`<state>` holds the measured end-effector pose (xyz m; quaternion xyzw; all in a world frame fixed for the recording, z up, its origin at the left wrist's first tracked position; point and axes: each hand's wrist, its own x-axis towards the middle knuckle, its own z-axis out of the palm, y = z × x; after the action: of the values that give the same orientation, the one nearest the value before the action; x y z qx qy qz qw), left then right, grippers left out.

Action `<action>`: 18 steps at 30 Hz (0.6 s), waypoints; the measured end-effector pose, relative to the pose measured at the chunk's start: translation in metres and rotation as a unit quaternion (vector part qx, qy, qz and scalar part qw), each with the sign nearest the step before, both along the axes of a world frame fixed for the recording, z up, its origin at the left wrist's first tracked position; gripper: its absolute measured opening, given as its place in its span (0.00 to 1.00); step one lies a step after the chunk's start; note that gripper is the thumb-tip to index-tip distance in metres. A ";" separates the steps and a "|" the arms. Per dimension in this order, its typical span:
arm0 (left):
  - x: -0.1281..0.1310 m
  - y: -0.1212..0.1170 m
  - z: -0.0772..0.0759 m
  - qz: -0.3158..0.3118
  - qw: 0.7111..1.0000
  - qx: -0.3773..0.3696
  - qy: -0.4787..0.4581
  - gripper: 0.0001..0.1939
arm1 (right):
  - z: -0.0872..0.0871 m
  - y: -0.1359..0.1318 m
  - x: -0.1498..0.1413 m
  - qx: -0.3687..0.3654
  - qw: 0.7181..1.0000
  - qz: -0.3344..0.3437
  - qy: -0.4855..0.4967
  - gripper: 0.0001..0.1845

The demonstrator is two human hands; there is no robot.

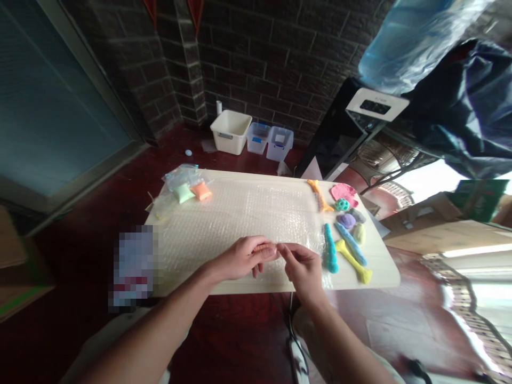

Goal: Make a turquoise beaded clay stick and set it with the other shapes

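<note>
Above the front part of a bubble wrap sheet (pixel 224 213), my left hand (pixel 252 256) and my right hand (pixel 302 266) meet at the fingertips. Both are closed in a pinch, thumbs pressed against fingers. Whatever sits between them is too small or hidden to make out. To the right of my right hand lie soft clay-like pieces: a teal bumpy strip (pixel 330 249), a yellow bone-shaped piece (pixel 354 261) and a blue roll (pixel 351 244). Farther back are an orange bone-shaped piece (pixel 319 196), a pink flat piece (pixel 343 193), a teal openwork ball (pixel 342 205) and a purple lump (pixel 345 221).
Green (pixel 183 193) and orange packets (pixel 200 191) lie at the table's back left beside clear plastic bags (pixel 182 175). Beyond the table (pixel 382 269), a white basket (pixel 231 133) and two clear bins (pixel 279 144) stand on the floor. Cardboard boxes (pixel 448 229) are at right.
</note>
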<state>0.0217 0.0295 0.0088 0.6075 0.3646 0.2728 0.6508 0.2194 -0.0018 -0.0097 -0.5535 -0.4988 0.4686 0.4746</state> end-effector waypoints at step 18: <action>0.004 0.004 -0.004 0.097 0.994 -0.045 0.001 0.32 | 0.015 -0.010 0.010 0.036 0.979 0.176 -0.100 0.28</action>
<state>0.0253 0.0338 0.0045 0.5400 0.4338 0.3176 0.6476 0.2290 -0.0115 0.0057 -0.4837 -0.6500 0.4686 0.3521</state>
